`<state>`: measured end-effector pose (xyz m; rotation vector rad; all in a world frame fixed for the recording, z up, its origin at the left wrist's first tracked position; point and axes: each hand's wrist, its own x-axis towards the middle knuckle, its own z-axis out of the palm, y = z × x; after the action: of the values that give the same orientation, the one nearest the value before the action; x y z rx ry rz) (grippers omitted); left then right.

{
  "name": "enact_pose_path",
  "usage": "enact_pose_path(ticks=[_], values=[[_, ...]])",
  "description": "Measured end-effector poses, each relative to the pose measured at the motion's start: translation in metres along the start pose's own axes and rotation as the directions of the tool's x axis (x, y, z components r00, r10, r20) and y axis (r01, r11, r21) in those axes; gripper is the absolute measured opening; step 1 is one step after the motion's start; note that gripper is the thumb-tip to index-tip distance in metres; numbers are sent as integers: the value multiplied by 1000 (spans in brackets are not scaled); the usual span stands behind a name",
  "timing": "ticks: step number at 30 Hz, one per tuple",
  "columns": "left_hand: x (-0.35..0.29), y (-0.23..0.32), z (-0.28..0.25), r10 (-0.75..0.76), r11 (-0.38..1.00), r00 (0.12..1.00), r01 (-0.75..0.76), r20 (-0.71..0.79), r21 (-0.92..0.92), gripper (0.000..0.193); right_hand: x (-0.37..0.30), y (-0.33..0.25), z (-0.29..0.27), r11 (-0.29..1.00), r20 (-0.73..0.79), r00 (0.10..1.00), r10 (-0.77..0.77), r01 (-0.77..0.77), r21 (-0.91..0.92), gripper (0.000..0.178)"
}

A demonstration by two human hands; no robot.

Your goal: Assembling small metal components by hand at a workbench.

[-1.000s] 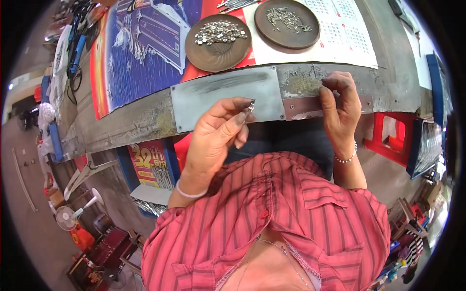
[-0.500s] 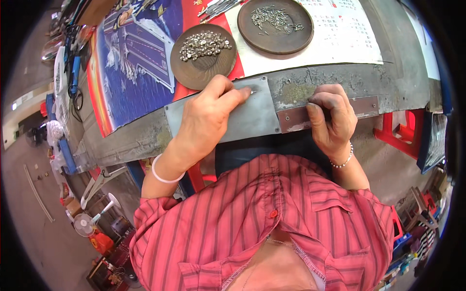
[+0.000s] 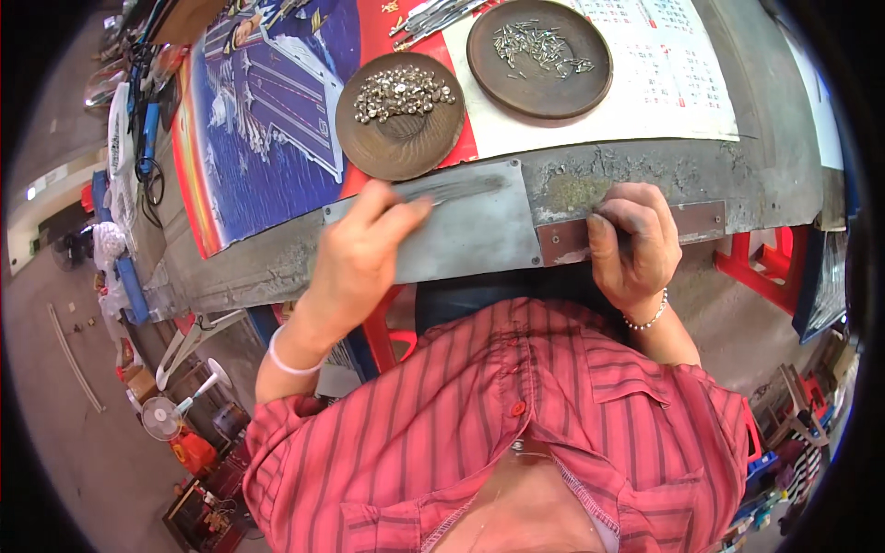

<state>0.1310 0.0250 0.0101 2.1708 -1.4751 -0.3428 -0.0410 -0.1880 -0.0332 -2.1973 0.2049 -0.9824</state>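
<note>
My left hand [image 3: 355, 260] is over the left part of a grey metal plate [image 3: 470, 230] fastened by small screws at the table's front edge. Its thumb and forefinger are pinched together, slightly blurred; what they hold is too small to tell. A dark streak runs along the plate's far side. My right hand [image 3: 643, 241] rests on a reddish-brown strip [image 3: 696, 221] beside the plate, fingers curled against the thumb. Anything inside it is hidden. Beyond the plate, a round brown dish [image 3: 401, 155] bears small shiny metal pieces. Another brown dish [image 3: 544, 103] holds thin metal pins.
Both dishes stand on a printed poster [image 3: 277, 147] with a white calendar part. Slender metal tools [image 3: 438, 20] lie between them at the far side. Cables and a blue-handled tool [image 3: 146, 138] are at the left. A red stool [image 3: 765, 267] stands below the right edge.
My left hand has slid left along the plate, uncovering the dark streak. My right hand has stayed on the brown strip. The whole view has shifted slightly.
</note>
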Motion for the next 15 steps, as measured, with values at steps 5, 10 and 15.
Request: enact_pose_path(ticks=[5,10,15], values=[[37,22,24,141,990,990,-141,3,20,21,-1,-2,-1,1000,-1,1000,18,-18,-10,14],[12,12,13,87,990,996,-90,37,111,21,-1,-6,1,997,-8,998,66,-66,-36,13],[-16,21,21,-240,702,966,105,-96,-704,26,-2,-8,1,996,-3,998,61,-61,-61,12]])
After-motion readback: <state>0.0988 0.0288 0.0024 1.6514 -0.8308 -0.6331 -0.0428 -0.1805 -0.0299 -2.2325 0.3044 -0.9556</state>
